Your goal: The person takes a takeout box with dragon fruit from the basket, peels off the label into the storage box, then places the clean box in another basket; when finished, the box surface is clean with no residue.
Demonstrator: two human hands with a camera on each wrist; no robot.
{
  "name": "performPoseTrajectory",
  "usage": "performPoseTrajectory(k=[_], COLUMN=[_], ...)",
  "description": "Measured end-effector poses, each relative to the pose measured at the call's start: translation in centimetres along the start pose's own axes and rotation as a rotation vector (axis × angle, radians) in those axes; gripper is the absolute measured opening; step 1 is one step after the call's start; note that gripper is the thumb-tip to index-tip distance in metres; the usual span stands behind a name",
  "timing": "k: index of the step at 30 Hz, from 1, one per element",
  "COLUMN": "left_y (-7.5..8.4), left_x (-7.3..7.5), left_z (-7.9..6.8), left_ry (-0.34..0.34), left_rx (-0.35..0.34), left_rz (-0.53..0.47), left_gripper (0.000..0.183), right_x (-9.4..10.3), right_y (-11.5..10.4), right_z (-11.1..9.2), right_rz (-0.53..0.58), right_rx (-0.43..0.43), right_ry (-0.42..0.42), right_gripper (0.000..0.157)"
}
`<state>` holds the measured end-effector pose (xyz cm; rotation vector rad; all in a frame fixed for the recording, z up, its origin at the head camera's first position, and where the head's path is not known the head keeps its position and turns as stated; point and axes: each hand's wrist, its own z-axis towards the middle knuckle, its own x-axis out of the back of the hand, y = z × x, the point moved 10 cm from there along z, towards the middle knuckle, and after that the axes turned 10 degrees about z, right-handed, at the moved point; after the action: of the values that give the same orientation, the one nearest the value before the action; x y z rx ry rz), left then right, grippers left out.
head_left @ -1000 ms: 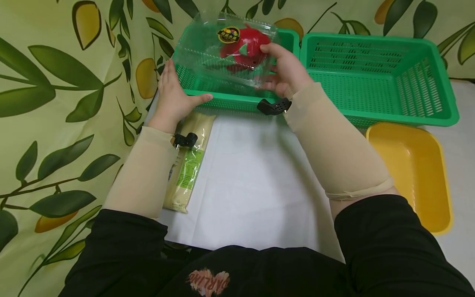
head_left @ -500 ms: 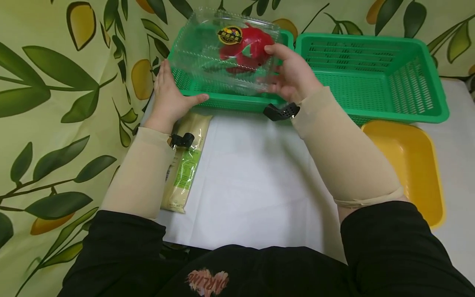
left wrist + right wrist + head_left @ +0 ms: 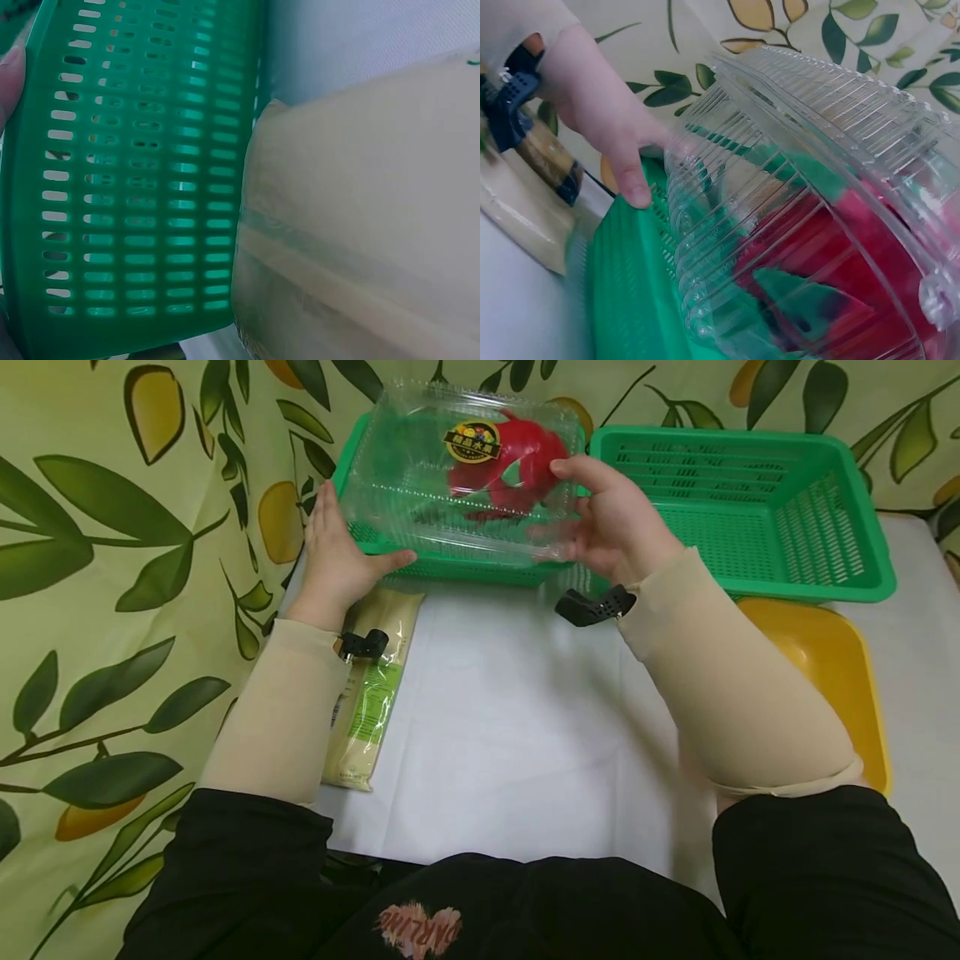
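Observation:
A clear plastic clamshell box (image 3: 420, 477) is tilted over the left green basket (image 3: 480, 568). Inside its right half sits a red fruit (image 3: 525, 456) with green scales, like a dragon fruit, and a round black-and-gold sticker marks the lid. My right hand (image 3: 622, 514) grips the box's right end, thumb on top, other fingers showing through the plastic from below. At the basket's left front corner rests my left hand (image 3: 333, 556), fingers straight along the left side and thumb over the front rim. The box's underside is mostly hidden.
A second green basket (image 3: 825, 589) stands to the right, with a yellow tray (image 3: 840, 668) in front, partly under my right forearm. A long beige packet (image 3: 375, 693) with a green label lies beside my left wrist on the white table (image 3: 510, 718). Leaf-patterned cloth (image 3: 112, 652) borders the left and back.
The right hand has drawn the clamshell box slightly right and toward me, its front edge now lower over the basket's front rim. The left hand keeps its place on the basket corner.

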<state>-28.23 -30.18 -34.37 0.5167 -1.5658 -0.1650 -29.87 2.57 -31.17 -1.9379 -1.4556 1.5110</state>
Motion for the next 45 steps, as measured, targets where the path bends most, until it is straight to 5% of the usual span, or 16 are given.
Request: performPoseTrajectory(k=[8,31,45], left_y=[-0.1,-0.3,0.2], left_x=[0.3,-0.2,-0.1], left_z=[-0.3,-0.6,-0.4], left_ry=[0.033,-0.023,-0.024], left_rx=[-0.031,0.011,0.0], left_rz=[-0.02,-0.002,-0.006], left_gripper=[0.138,0.146,0.145], right_x=[1.6,6.9,9.3], right_y=[0.3,2.7,6.4], right_z=[-2.7,-10.4,-14.2], right_rz=[-0.078,-0.153,-0.19], right_rx=[0.002,0.087,0.11], right_ry=[-0.042,-0.103,-0.147], right_gripper=[0.055,0.026,0.027])
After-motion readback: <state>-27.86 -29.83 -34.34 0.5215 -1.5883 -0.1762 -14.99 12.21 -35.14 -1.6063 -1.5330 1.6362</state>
